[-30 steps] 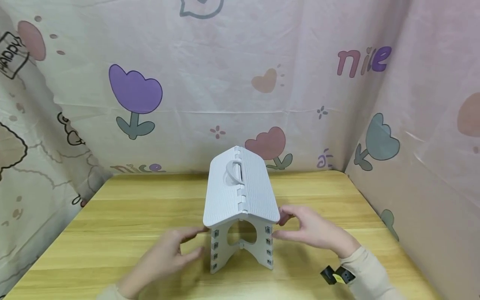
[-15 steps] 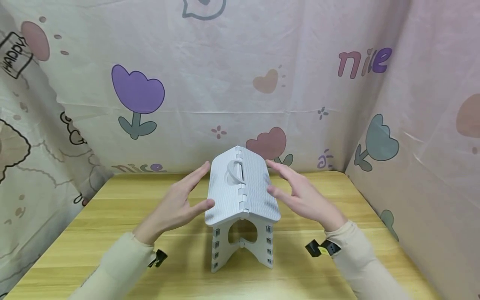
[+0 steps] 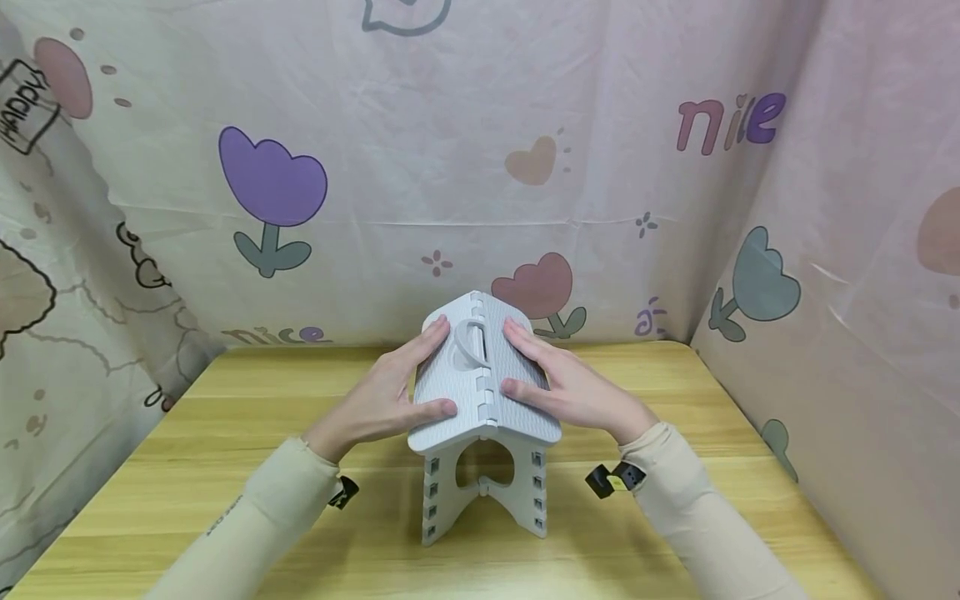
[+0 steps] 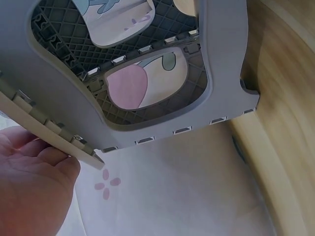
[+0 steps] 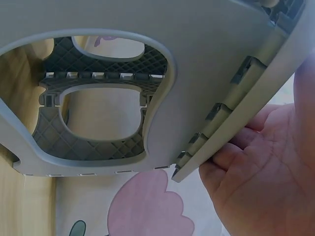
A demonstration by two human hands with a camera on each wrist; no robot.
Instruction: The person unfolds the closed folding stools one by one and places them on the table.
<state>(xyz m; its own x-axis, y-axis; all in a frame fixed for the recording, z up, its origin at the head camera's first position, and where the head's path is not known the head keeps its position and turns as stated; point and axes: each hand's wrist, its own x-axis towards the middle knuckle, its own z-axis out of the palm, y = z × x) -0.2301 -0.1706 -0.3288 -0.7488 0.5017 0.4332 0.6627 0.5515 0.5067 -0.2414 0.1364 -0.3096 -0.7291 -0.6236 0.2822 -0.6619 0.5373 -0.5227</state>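
Note:
A white plastic folding step stool (image 3: 493, 419) stands on its legs, its two top panels sloping down from a raised centre hinge like a roof. A loop handle (image 3: 467, 343) sits on the left panel beside the hinge. My left hand (image 3: 378, 400) rests on the left panel, thumb and fingers spread. On the opposite panel lies my right hand (image 3: 585, 390) in much the same way. Both wrist views show the underside, where the stool's side walls (image 4: 224, 64) have large cutouts; the hands (image 5: 256, 182) touch the panels' outer faces. Some fingers are hidden behind the panels.
The stool stands on a wooden table (image 3: 300, 500). Behind it hangs a printed cloth (image 3: 420, 167), which also closes off the left and right sides. A small black device (image 3: 615, 481) sits at my right wrist, another (image 3: 343, 492) at the left.
Both hands rose from beside the stool's lower sides, then came inward onto the sloping top panels. The stool has stayed about where it was.

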